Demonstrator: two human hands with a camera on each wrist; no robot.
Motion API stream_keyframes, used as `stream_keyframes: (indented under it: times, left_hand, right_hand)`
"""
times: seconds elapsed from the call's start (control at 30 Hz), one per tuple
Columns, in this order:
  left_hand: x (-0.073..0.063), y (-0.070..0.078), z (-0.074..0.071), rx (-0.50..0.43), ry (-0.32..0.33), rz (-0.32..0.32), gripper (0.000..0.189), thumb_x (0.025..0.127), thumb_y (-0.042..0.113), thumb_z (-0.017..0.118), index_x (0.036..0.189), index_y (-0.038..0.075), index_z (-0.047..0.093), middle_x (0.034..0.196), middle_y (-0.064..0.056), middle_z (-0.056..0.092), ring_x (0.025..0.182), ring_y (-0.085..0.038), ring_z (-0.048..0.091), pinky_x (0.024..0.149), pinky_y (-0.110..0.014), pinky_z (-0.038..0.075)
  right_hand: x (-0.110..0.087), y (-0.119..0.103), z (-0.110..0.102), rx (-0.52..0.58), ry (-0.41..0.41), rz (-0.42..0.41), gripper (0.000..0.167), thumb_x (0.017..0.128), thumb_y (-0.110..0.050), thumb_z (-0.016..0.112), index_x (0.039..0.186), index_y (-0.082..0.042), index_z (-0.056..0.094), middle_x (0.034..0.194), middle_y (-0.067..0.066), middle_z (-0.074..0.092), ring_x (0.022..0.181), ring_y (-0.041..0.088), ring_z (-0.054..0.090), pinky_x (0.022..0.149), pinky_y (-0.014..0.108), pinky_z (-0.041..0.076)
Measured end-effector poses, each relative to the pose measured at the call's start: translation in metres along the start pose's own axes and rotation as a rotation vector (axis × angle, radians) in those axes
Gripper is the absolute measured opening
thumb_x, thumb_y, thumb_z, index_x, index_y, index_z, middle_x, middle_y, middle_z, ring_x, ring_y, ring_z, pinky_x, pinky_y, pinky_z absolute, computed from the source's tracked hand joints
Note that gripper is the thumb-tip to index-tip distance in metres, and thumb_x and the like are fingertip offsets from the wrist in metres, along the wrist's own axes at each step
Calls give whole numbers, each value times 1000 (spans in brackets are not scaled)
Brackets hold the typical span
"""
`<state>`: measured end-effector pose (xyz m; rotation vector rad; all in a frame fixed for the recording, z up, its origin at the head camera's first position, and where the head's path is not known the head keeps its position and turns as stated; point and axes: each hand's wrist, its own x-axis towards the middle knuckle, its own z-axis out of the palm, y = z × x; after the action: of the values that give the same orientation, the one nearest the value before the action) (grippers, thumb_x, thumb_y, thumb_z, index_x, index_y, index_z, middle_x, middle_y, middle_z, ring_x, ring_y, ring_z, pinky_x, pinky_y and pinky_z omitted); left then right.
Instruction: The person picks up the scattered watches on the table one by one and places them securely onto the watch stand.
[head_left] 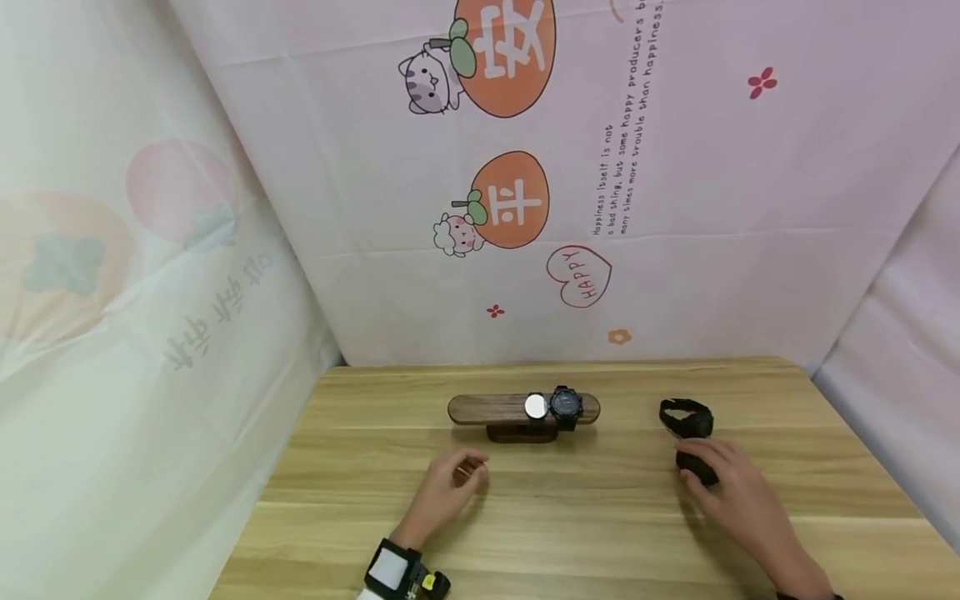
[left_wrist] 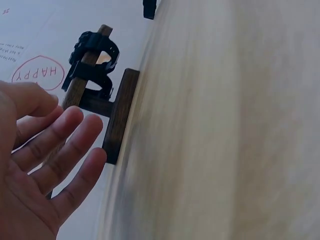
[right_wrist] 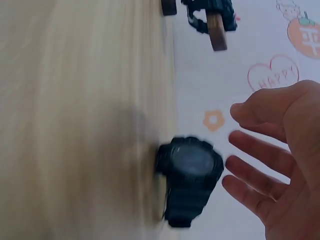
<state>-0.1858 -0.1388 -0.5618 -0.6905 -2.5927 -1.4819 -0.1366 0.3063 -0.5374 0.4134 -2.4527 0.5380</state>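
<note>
My left hand hovers in front of a brown wooden watch stand, its fingers loosely bent with nothing between them. Two watches sit around the stand's bar: one with a bright pale face and a chunky black watch. On the right, my right hand reaches over a dark object, partly covered by it. Just beyond lies a black watch with its strap looped. In the right wrist view, a black digital-style watch is close to the fingertips, with a gap between them.
The wood-grain table runs back to a white printed cloth. More white cloth hangs along the left and right sides. My left wrist wears a black strapped device.
</note>
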Motion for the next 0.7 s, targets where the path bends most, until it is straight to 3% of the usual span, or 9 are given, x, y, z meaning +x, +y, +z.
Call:
stream_keyframes:
  times: [0.2,0.47,0.7]
  left_hand:
    - [-3,7,11,9,-92,40,20,106,12,68,124,6,73,108,-6,76,93,-5,68,77,-22,60]
    - [-4,13,21,8,-105,71,19,105,12,69,122,7,74,105,-2,76,92,-2,66,77,-21,60]
    - [-4,18,29,-1,-127,89,19,105,12,69,122,6,74,106,-4,77,91,0,66,76,-20,60]
  right_hand:
    - [-14,13,-6,-19,-21,81,59,72,-1,92,126,0,70,130,24,67,116,45,59,91,62,51]
    - [-20,18,-6,-19,-124,185,57,79,0,87,132,3,66,127,34,66,114,51,59,89,71,51]
    - [-20,15,-6,-4,-111,192,46,80,10,80,124,3,71,118,32,70,106,50,64,83,69,54]
